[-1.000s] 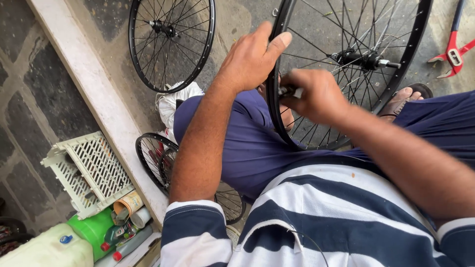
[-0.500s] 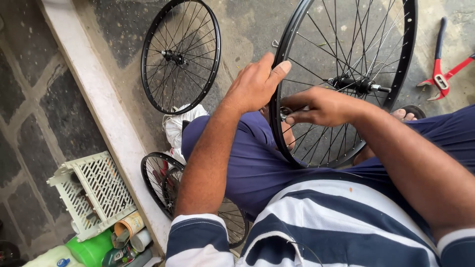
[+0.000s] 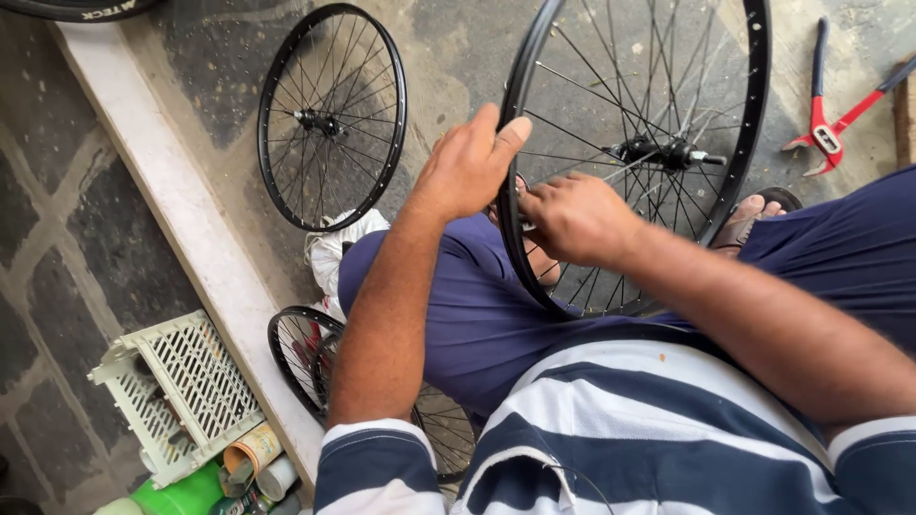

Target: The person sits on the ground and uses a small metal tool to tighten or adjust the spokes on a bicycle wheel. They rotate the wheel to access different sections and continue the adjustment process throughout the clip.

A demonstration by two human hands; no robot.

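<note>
Between the knees, centre of view: large wheel (image 3: 658, 153), a black bicycle rim with thin crossing spokes and a hub at about 3 o'clock of the hands; it stands on edge across the person's lap, its lower arc hidden behind the blue trousers.
Left hand (image 3: 468, 167): draped over the rim at the wheel's 9 o'clock, palm down, fingers loosely curled and the thumb stretched along the rim's edge; it steadies the rim more than clamps it.
Right hand (image 3: 572, 219): knuckles up, fingers closed tight at the rim's inner side near 8 o'clock, just beside the left hand; whether it pinches a spoke end or a small tool I cannot tell, as the fingers hide it.
Arms: both forearms reach forward from striped sleeves, the left nearly straight, the right bent in across the body.
How the wheel will likely handle: light for its size, stiff at the rim, springy and easily bent at the spokes; smooth painted metal may slip, so the rim or the hub is the safe hold.
At 10 o'clock on the ground: second wheel (image 3: 332, 116), lying flat.
At 7 o'clock: smaller wheel (image 3: 305, 353) beside a pale kerb, and a white lattice crate (image 3: 176, 396).
At 2 o'clock: red-handled pliers (image 3: 830, 114) on the concrete.
</note>
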